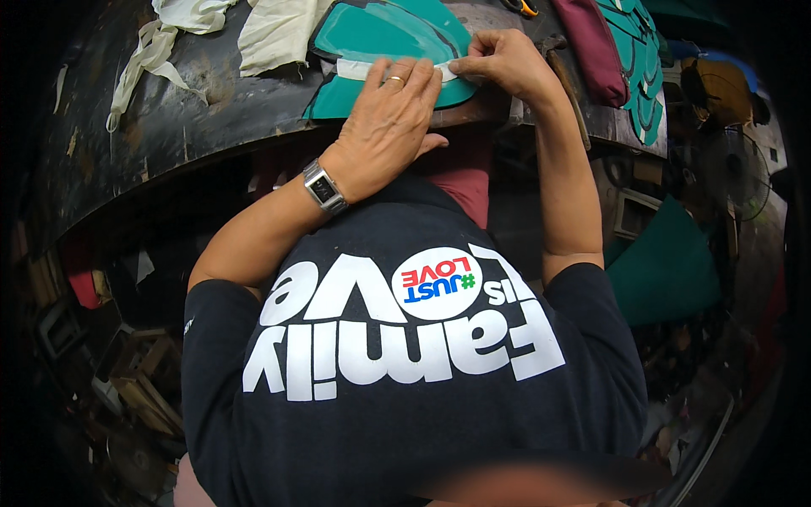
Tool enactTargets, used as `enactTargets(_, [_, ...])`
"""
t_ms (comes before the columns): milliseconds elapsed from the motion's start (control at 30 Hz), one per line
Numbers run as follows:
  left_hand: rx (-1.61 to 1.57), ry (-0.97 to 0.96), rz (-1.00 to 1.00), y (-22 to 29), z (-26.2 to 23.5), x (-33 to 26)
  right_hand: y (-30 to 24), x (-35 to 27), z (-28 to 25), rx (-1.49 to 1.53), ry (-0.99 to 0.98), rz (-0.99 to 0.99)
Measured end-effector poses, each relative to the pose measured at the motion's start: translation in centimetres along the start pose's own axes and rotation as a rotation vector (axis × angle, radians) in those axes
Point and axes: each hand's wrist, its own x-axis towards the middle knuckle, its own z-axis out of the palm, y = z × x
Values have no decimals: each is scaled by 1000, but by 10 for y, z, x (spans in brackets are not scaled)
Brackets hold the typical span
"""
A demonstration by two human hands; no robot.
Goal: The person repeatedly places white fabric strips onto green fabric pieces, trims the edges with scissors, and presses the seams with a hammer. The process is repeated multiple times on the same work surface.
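A green curved piece of sheet material (384,34) lies at the front edge of the dark worktable, with paler smears across its upper part. Across it runs a narrow white strip (355,69). My left hand (384,118) rests flat over the strip, its fingers stretched out and pressing it down; a ring and a wristwatch are on this arm. At the strip's right end my right hand (507,63) is closed in a pinch, thumb against forefinger, on the white strip. The left hand's fingers cover the strip's middle.
White cloth scraps (274,38) and tangled white strips (139,68) lie on the left of the table (228,127). A hammer (564,80), orange-handled scissors (525,7), a maroon piece (596,51) and several green cut pieces (638,59) are at right. A fan (733,173) stands beyond.
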Motion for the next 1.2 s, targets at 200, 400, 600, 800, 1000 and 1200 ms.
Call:
enactTargets(200, [-97, 10, 21, -9, 7, 10, 12, 11, 4, 117, -34, 49])
enactTargets(400, [-124, 15, 29, -13, 7, 9, 12, 9, 2, 136, -25, 81])
enactTargets(600, [-256, 49, 197, -22, 9, -2, 15, -26, -11, 296, -122, 146])
enactTargets(800, [-377, 67, 381, -55, 12, 12, 28, -72, -6, 764, -211, 214])
enactTargets(1000, [-149, 201, 305, -87, 17, 34, 10, -90, 32, 1030, -84, 157])
enactTargets(1200, [-93, 220, 213, -100, -4, 56, -15, -90, 55, 1255, -83, 107])
